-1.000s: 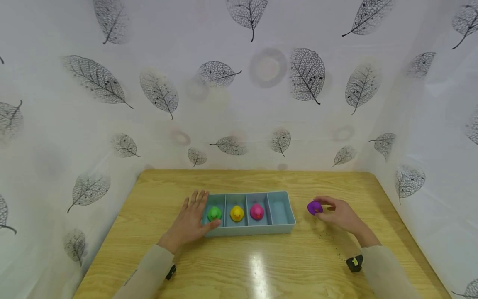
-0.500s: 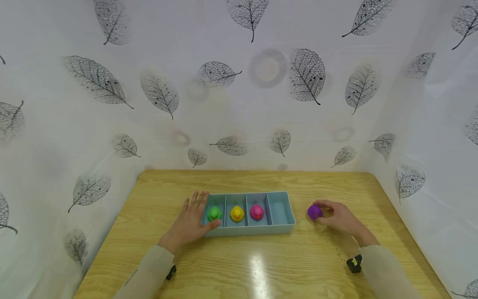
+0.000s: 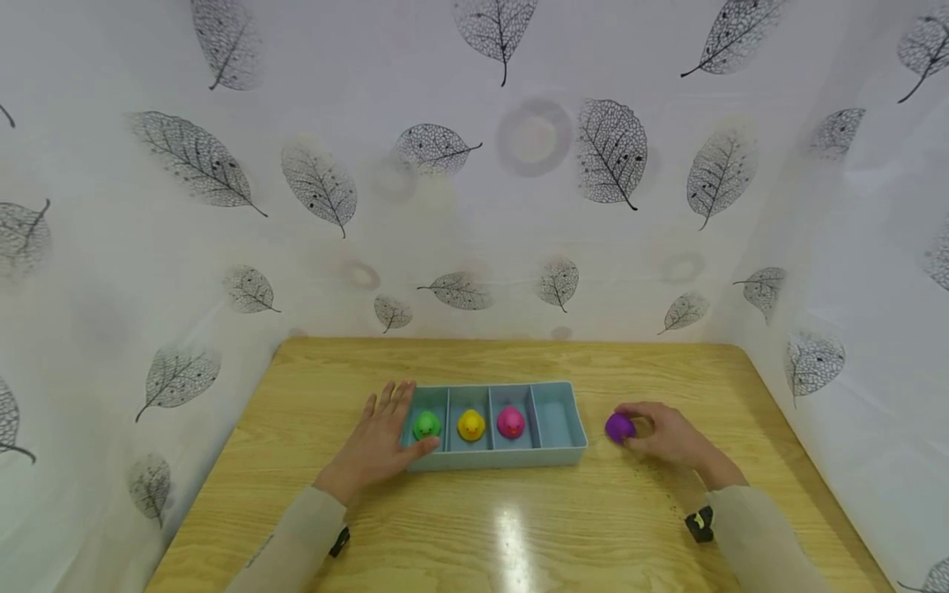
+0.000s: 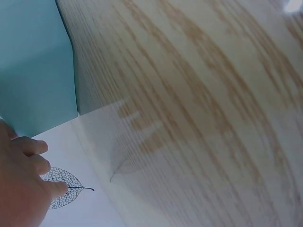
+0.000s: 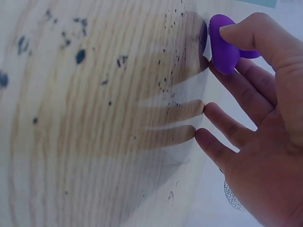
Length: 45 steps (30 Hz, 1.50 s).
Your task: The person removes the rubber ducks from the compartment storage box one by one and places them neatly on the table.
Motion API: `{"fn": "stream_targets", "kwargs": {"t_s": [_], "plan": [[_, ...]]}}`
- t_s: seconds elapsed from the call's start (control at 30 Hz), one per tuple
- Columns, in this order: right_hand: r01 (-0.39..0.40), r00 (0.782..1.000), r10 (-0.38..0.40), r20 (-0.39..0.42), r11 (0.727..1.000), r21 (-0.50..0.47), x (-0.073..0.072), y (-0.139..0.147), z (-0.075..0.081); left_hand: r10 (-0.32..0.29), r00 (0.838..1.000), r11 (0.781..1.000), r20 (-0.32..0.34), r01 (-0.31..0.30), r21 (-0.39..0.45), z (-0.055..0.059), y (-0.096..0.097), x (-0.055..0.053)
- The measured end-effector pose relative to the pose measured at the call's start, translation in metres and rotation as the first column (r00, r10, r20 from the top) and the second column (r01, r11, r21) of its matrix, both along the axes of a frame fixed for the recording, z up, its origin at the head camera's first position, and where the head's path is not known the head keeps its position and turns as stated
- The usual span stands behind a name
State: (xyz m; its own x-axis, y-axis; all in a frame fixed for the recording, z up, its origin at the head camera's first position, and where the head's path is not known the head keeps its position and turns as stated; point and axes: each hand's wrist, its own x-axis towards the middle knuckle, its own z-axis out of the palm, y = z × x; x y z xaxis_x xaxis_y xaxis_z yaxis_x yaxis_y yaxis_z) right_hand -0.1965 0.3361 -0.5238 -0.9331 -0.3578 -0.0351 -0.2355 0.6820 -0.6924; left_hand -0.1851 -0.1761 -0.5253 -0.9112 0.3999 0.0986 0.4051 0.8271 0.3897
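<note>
Your right hand (image 3: 673, 435) pinches purple toy (image 3: 619, 428) between thumb and fingers, other fingertips touching bench (image 3: 437, 527). Toy sits left of that hand's palm, between it and right end of tray (image 3: 504, 459), apart from tray. Your left hand (image 3: 374, 445), fingers extended, rests along tray's left end, thumb near green duck (image 3: 426, 427), well apart from purple toy.

1 wood-grain table (image 3: 415, 527), glossy; bears 1 pale blue tray (image 3: 497, 458) with 4 compartments, 1 purple toy (image 3: 619, 428), scattered dark specks (image 5: 80, 56).
</note>
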Motion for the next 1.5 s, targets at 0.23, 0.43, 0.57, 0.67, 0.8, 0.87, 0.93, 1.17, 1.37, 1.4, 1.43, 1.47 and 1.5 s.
{"fn": "stream_targets", "kwargs": {"t_s": [0.23,0.43,0.57,0.67,0.8,0.87,0.93,1.17,1.37,1.4,1.43,1.47,1.5], "plan": [[-0.034,0.998,0.035,-0.046,0.999,0.013,-0.001,0.000,-0.004,0.003,1.000,1.000,0.011,-0.003,-0.009,0.000,0.000,0.001],[-0.030,0.998,0.031,-0.060,0.999,0.019,0.000,0.000,-0.005,0.004,1.000,1.000,0.008,-0.004,-0.013,-0.002,0.000,0.000],[-0.026,0.999,0.026,-0.031,1.000,0.014,0.001,0.001,-0.003,0.003,1.000,1.000,0.001,-0.003,-0.009,-0.003,0.000,0.000],[-0.021,1.000,0.021,-0.018,1.000,0.013,0.002,0.001,-0.002,0.004,1.000,1.000,-0.004,-0.004,-0.007,-0.004,0.000,0.000],[-0.016,1.000,0.016,-0.024,1.000,0.024,0.003,0.000,-0.001,0.004,1.000,1.000,-0.006,-0.004,-0.006,-0.004,0.000,0.000],[-0.021,0.999,0.022,-0.032,0.999,0.033,0.003,-0.001,-0.001,0.004,1.000,1.000,-0.002,-0.004,-0.006,-0.003,0.000,0.000],[-0.021,0.999,0.022,-0.035,0.999,0.036,0.004,-0.001,-0.001,0.004,1.000,1.000,-0.001,-0.004,-0.009,-0.003,0.000,0.000],[-0.032,0.998,0.035,-0.042,0.997,0.066,0.003,-0.001,0.000,0.002,1.000,1.000,-0.007,-0.002,-0.008,-0.004,0.000,0.000],[-0.018,0.999,0.020,-0.028,0.997,0.074,0.005,-0.004,0.004,0.005,1.000,1.000,-0.001,-0.005,-0.004,-0.005,0.000,0.000],[-0.017,0.999,0.019,-0.031,0.996,0.092,0.005,-0.004,0.005,0.005,1.000,1.000,0.000,-0.005,-0.003,-0.004,0.000,0.000],[-0.014,0.999,0.018,-0.034,0.994,0.107,0.005,-0.005,0.007,0.004,1.000,1.000,-0.001,-0.004,0.000,-0.004,0.000,0.000],[-0.009,0.999,0.014,-0.043,0.992,0.127,0.005,-0.005,0.010,0.003,1.000,1.000,-0.001,-0.003,0.000,-0.004,0.000,0.000],[-0.002,0.999,0.009,-0.050,0.990,0.144,0.005,-0.006,0.014,0.003,1.000,1.000,-0.001,-0.003,0.000,-0.004,0.000,0.000]]}}
